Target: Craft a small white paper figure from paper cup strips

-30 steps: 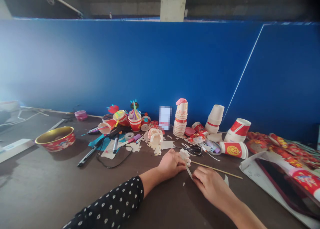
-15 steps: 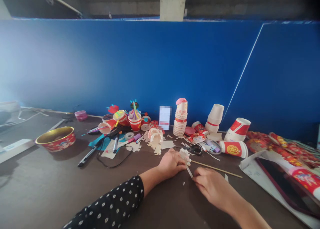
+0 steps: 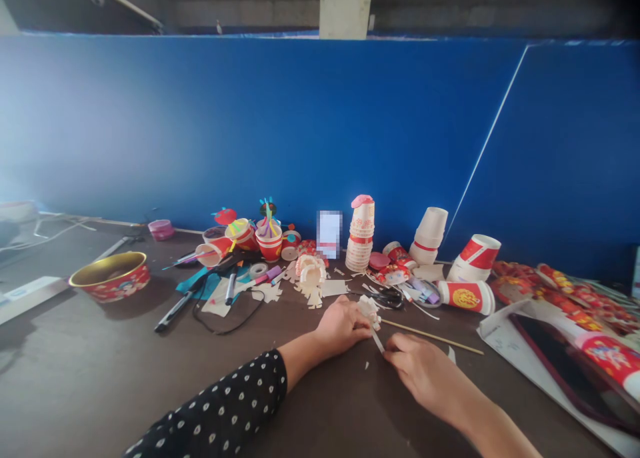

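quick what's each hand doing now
left hand: closed, holding a cut white paper piece
right hand: curled at a paper strip, grip cannot be told

Nothing legible anywhere. White card [image 3: 329, 235], centre of frame: pixelated, unreadable. Toppled red-and-white paper cup [image 3: 466, 299], right of centre: round gold emblem, marks too small to read. White sheet [image 3: 505, 338], lower right: faint print, unreadable.

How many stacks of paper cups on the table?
2: a tall patterned stack with a pink top, and a shorter white stack to its right. More may be hidden in the clutter.
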`<state>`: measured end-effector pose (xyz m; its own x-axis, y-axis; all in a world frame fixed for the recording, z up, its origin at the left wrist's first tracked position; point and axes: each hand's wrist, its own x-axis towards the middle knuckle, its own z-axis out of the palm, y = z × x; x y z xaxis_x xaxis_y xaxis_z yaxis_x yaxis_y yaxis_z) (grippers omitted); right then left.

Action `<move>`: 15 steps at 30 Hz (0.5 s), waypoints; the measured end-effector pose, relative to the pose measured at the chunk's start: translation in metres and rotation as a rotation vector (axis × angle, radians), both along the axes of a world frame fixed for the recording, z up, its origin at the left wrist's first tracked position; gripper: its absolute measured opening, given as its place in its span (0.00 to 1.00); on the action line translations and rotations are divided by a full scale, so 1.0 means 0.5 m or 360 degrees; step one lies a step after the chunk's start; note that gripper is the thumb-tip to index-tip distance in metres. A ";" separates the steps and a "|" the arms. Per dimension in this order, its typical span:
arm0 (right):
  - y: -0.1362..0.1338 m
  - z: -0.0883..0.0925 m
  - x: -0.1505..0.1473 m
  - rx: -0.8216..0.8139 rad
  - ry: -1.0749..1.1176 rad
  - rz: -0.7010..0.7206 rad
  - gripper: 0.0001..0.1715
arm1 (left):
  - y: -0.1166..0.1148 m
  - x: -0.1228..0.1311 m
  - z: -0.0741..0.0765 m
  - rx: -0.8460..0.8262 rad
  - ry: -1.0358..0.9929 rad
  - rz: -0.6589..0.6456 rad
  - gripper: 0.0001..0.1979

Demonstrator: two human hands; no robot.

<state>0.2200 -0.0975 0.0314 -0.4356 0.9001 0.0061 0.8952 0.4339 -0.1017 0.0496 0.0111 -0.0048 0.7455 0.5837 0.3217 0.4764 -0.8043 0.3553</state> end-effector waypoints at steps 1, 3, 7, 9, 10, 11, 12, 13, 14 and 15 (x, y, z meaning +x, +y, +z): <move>0.000 0.000 -0.001 -0.0001 0.0002 0.0003 0.20 | 0.000 0.000 0.001 0.0000 0.0000 -0.0003 0.06; 0.000 0.000 -0.001 -0.0007 0.0004 0.0005 0.20 | -0.001 -0.001 0.001 0.0003 -0.0003 -0.0008 0.06; 0.002 -0.001 -0.002 -0.0002 0.0003 0.0003 0.19 | 0.000 -0.001 0.001 0.0023 0.0003 -0.0013 0.06; 0.003 -0.003 -0.002 0.0013 -0.0002 0.0003 0.19 | 0.002 -0.001 -0.001 0.0026 0.0005 -0.0023 0.06; 0.003 -0.004 -0.002 0.0022 -0.0008 -0.0002 0.19 | 0.003 -0.001 -0.002 0.0025 0.0002 -0.0031 0.06; 0.003 -0.006 -0.002 0.0028 -0.0017 -0.0007 0.19 | 0.004 -0.001 -0.004 0.0025 -0.0002 -0.0038 0.06; 0.003 -0.007 -0.001 0.0029 -0.0025 -0.0011 0.19 | 0.004 -0.001 -0.005 0.0026 -0.0006 -0.0045 0.06; 0.003 -0.008 -0.001 0.0027 -0.0032 -0.0012 0.19 | 0.005 -0.001 -0.006 0.0027 -0.0011 -0.0048 0.06; 0.003 -0.009 -0.001 0.0028 -0.0035 -0.0013 0.19 | 0.005 -0.001 -0.006 0.0027 -0.0014 -0.0050 0.06; 0.003 -0.010 -0.001 0.0029 -0.0036 -0.0014 0.19 | 0.005 -0.001 -0.006 0.0029 -0.0015 -0.0050 0.06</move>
<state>0.2195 -0.0961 0.0264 -0.4282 0.9036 0.0126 0.9009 0.4279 -0.0733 0.0494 0.0137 -0.0080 0.7602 0.5540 0.3394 0.4474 -0.8252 0.3449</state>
